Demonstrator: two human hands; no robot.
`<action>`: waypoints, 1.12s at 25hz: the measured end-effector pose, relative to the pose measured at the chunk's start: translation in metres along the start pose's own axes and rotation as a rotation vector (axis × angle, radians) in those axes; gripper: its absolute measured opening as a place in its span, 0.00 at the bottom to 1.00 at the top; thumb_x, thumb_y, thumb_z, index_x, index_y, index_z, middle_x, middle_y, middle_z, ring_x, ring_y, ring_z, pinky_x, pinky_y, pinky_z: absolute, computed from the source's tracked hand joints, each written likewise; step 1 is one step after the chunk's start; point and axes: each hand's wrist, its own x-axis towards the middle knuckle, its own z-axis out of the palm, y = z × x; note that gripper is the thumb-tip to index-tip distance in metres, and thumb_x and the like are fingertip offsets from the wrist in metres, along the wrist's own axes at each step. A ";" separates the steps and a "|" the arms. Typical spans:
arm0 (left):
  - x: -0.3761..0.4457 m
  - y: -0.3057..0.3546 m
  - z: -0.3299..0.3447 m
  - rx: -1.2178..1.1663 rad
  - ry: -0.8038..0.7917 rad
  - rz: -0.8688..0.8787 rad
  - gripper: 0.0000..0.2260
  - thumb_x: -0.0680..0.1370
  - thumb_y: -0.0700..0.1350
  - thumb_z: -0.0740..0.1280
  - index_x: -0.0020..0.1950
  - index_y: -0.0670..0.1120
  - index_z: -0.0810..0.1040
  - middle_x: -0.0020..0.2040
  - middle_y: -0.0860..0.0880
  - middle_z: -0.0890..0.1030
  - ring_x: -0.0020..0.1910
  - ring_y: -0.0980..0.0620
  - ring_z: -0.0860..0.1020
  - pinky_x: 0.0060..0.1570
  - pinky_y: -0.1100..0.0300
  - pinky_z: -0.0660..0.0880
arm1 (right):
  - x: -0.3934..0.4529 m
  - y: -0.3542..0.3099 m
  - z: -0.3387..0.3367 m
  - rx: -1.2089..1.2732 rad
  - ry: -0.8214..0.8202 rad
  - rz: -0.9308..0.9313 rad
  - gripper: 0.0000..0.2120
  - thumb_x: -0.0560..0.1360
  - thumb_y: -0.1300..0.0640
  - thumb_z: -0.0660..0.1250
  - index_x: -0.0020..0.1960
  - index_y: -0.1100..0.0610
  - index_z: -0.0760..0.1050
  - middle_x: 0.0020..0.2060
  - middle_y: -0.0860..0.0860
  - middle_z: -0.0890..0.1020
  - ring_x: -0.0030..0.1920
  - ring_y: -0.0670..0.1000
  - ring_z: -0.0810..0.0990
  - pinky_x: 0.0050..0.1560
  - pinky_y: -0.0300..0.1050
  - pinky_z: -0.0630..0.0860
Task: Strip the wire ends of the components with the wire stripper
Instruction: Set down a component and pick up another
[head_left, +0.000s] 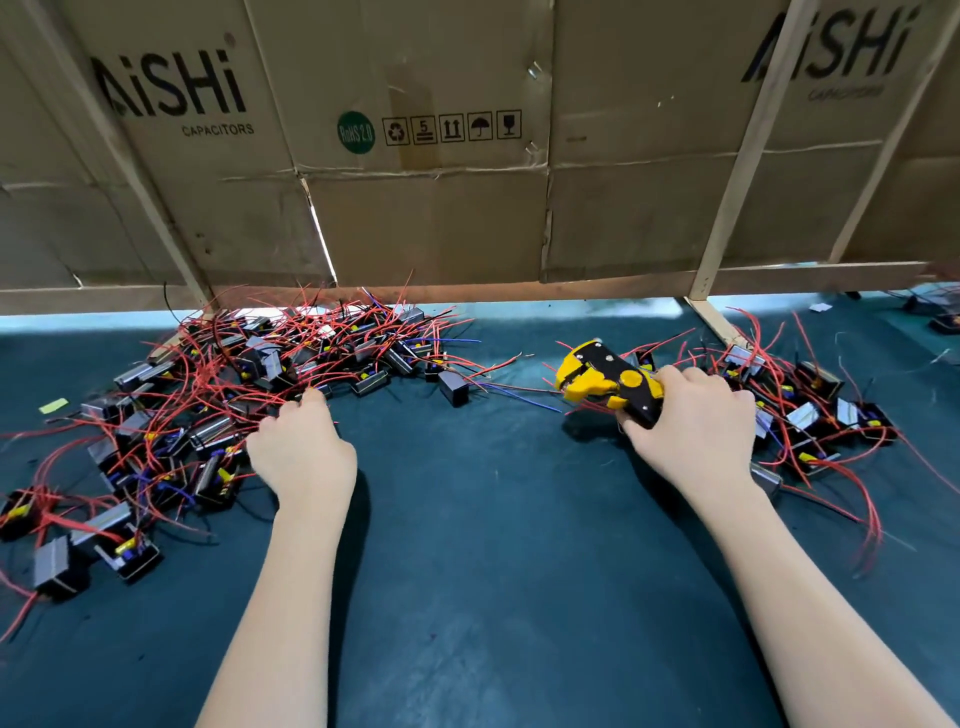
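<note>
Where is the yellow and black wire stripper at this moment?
In the head view, the wire stripper is right of centre, gripped by the right hand above the green mat, beside the right-side pile of components.

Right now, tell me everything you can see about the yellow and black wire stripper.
The wire stripper is a chunky hand tool, apparently plastic, with a black body, yellow trim, a round yellow disc on its side and small silver screws. Its yellow head points left, toward loose red and blue wires on the dark green mat, with a gap showing between its two yellow halves. The right hand grips its handles, fingers curled around them. It sits just above the mat, beside the right-hand pile of components.
</note>
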 end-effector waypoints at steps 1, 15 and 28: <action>-0.001 0.002 0.001 -0.031 -0.010 0.021 0.18 0.73 0.36 0.69 0.63 0.44 0.75 0.57 0.40 0.78 0.53 0.36 0.78 0.50 0.49 0.71 | 0.001 0.001 -0.001 0.035 0.025 0.013 0.22 0.69 0.40 0.70 0.51 0.57 0.76 0.45 0.55 0.80 0.50 0.60 0.78 0.47 0.52 0.67; -0.025 0.037 0.012 -0.539 -0.142 0.675 0.21 0.70 0.31 0.68 0.62 0.46 0.80 0.59 0.49 0.75 0.53 0.48 0.77 0.53 0.58 0.72 | -0.008 -0.031 -0.013 0.820 0.151 -0.294 0.16 0.70 0.48 0.75 0.38 0.58 0.72 0.32 0.50 0.74 0.34 0.51 0.71 0.38 0.47 0.70; -0.015 0.023 -0.009 -0.602 0.273 0.164 0.27 0.71 0.34 0.67 0.69 0.42 0.70 0.65 0.41 0.70 0.48 0.35 0.76 0.51 0.46 0.74 | -0.023 -0.050 -0.009 1.136 -0.392 -0.229 0.18 0.69 0.37 0.67 0.44 0.52 0.78 0.40 0.55 0.81 0.45 0.59 0.78 0.53 0.57 0.74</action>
